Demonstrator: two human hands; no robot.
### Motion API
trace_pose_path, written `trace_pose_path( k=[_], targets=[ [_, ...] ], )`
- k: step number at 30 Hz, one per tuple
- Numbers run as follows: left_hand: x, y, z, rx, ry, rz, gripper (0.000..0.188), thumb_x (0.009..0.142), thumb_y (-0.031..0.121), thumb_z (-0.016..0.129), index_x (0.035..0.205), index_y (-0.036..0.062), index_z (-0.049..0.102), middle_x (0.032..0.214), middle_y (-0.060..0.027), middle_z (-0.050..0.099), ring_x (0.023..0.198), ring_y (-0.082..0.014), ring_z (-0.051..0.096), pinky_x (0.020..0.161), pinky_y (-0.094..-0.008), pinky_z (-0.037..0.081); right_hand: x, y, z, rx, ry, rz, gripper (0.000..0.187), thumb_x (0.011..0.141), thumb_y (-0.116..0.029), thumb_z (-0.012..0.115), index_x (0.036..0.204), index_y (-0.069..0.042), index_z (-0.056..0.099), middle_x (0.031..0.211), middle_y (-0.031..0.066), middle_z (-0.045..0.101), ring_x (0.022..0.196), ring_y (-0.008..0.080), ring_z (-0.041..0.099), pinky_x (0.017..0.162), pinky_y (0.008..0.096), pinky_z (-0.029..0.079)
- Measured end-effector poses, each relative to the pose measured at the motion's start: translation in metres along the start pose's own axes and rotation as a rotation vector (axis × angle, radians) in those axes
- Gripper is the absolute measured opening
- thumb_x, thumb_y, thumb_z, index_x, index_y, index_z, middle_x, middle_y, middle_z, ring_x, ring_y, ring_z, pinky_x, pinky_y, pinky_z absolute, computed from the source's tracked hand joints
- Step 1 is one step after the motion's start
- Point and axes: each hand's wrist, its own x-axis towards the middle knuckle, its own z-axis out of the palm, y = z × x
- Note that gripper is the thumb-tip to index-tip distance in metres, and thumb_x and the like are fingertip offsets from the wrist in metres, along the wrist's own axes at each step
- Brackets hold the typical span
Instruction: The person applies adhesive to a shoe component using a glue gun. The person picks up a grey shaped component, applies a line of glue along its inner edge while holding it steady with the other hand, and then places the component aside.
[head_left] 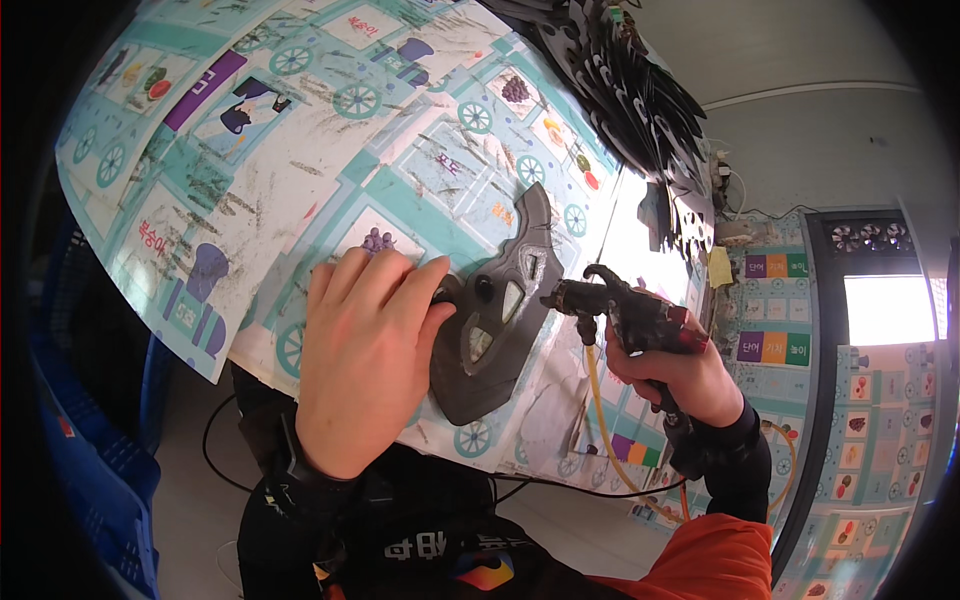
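Observation:
A dark grey curved flat part (pixel 507 372) with pale-edged cut-outs and dark round knobs lies on the covered table in front of me. At its left edge, the thumb and index finger of my left hand (pixel 365 345) close on a black knob of the part. The other left fingers reach over the printed sheet. My right hand (pixel 690 375) is wrapped round the handle of a dark, stained spray gun (pixel 640 312). Its nozzle points left, close to the part's right side. A yellowish hose (pixel 600 405) hangs from the gun.
Printed sheets with dark smudges cover the table (pixel 330 150). Many dark, blade-like pieces (pixel 640 90) are heaped at the far right edge. Blue plastic crates (pixel 95 460) stand on the left. A black cable (pixel 570 493) runs below the near edge. A doorway (pixel 885 300) is at right.

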Motion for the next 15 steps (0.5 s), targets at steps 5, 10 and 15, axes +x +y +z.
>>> trace_pose_path(
  k=[5, 10, 15],
  targets=[
    [0.0006, 0.0006, -0.0008, 0.008, 0.005, 0.008, 0.034, 0.088, 0.011, 0.082, 0.121, 0.0039, 0.074, 0.099, -0.0054, 0.059, 0.097, -0.0276, 0.058, 0.087, -0.0432, 0.043, 0.0007, 0.0006, 0.0014, 0.023, -0.043, -0.029, 0.027, 0.094, -0.001, 0.073, 0.120, -0.005, 0.067, 0.086, -0.0025, 0.066, 0.055, 0.0024, 0.048, 0.050, 0.0230, 0.034],
    [0.0005, 0.0007, -0.0006, 0.010, 0.005, 0.006, 0.034, 0.088, 0.011, 0.082, 0.121, 0.0039, 0.074, 0.099, -0.0052, 0.060, 0.097, -0.0275, 0.058, 0.087, -0.0431, 0.044, 0.0053, -0.0025, 0.0045, 0.021, -0.066, -0.076, 0.027, 0.095, -0.003, 0.075, 0.120, -0.005, 0.066, 0.086, -0.0020, 0.065, 0.055, 0.0020, 0.046, 0.049, 0.0227, 0.033],
    [0.0003, 0.0005, -0.0009, 0.004, 0.007, 0.005, 0.034, 0.088, 0.011, 0.082, 0.121, 0.0039, 0.075, 0.100, -0.0053, 0.061, 0.097, -0.0278, 0.058, 0.087, -0.0430, 0.044, 0.0091, -0.0028, 0.0099, 0.051, -0.059, -0.104, 0.029, 0.094, -0.003, 0.075, 0.121, -0.004, 0.066, 0.085, -0.0020, 0.065, 0.056, 0.0018, 0.046, 0.049, 0.0223, 0.033]
  ],
)
